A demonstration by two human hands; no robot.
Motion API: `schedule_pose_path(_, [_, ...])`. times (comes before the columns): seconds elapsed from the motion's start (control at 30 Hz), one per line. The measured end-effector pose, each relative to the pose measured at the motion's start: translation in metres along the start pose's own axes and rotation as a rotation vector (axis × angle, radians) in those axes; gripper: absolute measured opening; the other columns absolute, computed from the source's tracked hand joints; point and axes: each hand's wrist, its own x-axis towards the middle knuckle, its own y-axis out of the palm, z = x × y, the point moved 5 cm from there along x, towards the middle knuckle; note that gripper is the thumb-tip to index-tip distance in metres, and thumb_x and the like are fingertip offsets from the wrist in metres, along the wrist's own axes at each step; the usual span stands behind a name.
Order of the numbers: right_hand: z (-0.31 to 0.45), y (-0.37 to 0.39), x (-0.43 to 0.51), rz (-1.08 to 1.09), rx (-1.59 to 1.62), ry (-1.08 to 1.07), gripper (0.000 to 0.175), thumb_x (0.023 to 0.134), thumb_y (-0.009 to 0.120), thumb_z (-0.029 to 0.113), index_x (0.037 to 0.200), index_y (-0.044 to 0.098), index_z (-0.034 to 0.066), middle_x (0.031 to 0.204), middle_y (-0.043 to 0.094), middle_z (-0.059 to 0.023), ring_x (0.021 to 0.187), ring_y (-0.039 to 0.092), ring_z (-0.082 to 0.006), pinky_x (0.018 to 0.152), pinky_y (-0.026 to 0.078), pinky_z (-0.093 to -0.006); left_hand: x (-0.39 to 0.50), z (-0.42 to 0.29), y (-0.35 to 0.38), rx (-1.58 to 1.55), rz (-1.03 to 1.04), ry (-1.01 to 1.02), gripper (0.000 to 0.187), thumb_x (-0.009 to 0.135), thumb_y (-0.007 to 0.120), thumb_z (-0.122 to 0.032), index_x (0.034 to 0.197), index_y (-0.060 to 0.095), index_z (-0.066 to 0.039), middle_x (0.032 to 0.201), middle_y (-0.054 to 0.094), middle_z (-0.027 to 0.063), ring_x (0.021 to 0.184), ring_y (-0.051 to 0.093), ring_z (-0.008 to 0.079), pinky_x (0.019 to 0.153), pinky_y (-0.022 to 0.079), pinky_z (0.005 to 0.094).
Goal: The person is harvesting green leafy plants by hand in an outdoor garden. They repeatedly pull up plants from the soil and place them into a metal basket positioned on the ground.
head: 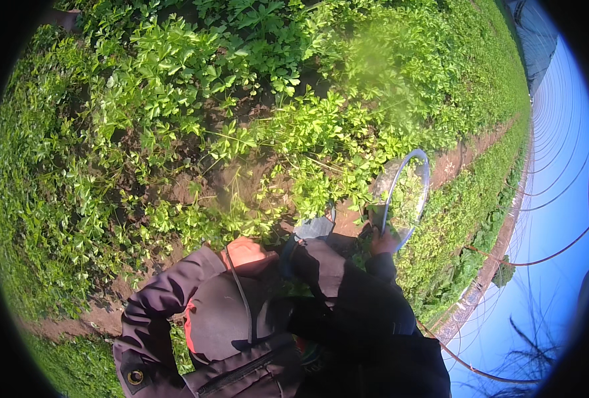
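Observation:
My left hand (247, 254), in a grey-brown jacket sleeve, is curled low among leafy green plants (234, 219) at the lower middle of the view. Its fingertips are hidden, and whether stems lie in it does not show. Farther right, my right hand (385, 243) is at the near rim of a clear plastic basin (425, 171), its fingers seemingly closed on it. Some leafy greens show within the basin's rim. Between the hands are a grey shoe (314, 228) and my bent leg in dark clothing, partly in shadow.
Dense low parsley-like plants (175, 59) spread ahead and to the left, with brown soil (219, 184) between them. A bare earth strip (458, 161) runs behind the basin. Thin curved hoops (548, 258) stand against the sky at the right.

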Motion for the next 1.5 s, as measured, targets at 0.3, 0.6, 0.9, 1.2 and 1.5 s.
schedule_pose_path(0.3, [-0.057, -0.114, 0.031, -0.320, 0.069, 0.018, 0.026, 0.087, 0.068, 0.037, 0.093, 0.062, 0.0123, 0.066, 0.063, -0.0198, 0.064, 0.063, -0.0441, 0.062, 0.050, -0.0530, -0.011, 0.060, -0.016, -0.175, 0.168, 0.023, 0.035, 0.088, 0.057, -0.026, 0.121, 0.064, -0.019, 0.077, 0.068, 0.0142, 0.073, 0.067, 0.0320, 0.063, 0.052, 0.0442])
schedule_pose_path(0.6, [-0.110, -0.120, 0.131, -0.367, -0.080, 0.049, 0.029, 0.087, 0.067, 0.038, 0.097, 0.063, 0.0114, 0.073, 0.065, -0.0222, 0.071, 0.064, -0.0458, 0.066, 0.050, -0.0551, -0.002, 0.036, -0.038, -0.387, 0.028, -0.110, 0.026, 0.089, 0.059, -0.020, 0.111, 0.069, -0.010, 0.074, 0.066, 0.0171, 0.062, 0.062, 0.0319, 0.061, 0.050, 0.0412])
schedule_pose_path(0.9, [-0.164, -0.004, 0.219, 0.019, -0.116, 0.111, 0.024, 0.093, 0.058, 0.035, 0.103, 0.063, 0.0135, 0.093, 0.070, -0.0201, 0.089, 0.066, -0.0432, 0.074, 0.051, -0.0531, 0.053, 0.026, -0.088, -0.939, -0.253, -0.558, 0.032, 0.099, 0.061, -0.026, 0.108, 0.065, 0.004, 0.078, 0.063, -0.0006, 0.063, 0.051, 0.0063, 0.057, 0.045, 0.0250])
schedule_pose_path(1.2, [-0.148, -0.030, 0.197, -0.180, 0.422, -0.208, 0.053, 0.081, 0.073, 0.017, 0.129, 0.057, 0.0022, 0.128, 0.056, -0.0220, 0.113, 0.058, -0.0394, 0.092, 0.049, -0.0455, 0.116, -0.078, -0.104, -1.187, -0.006, -0.659, 0.030, 0.103, 0.056, -0.022, 0.122, 0.066, -0.001, 0.078, 0.065, 0.0001, 0.068, 0.059, 0.0064, 0.063, 0.049, 0.0245])
schedule_pose_path(1.5, [0.045, -0.106, 0.231, 0.386, 1.371, -0.653, 0.012, 0.082, 0.072, 0.000, 0.093, 0.067, -0.0002, 0.082, 0.067, -0.0113, 0.064, 0.064, -0.0234, 0.058, 0.051, -0.0320, 0.199, -0.168, -0.101, -1.446, 0.262, -0.207, 0.029, 0.104, 0.051, -0.012, 0.130, 0.061, -0.004, 0.087, 0.066, 0.0046, 0.079, 0.061, 0.0105, 0.074, 0.050, 0.0261])
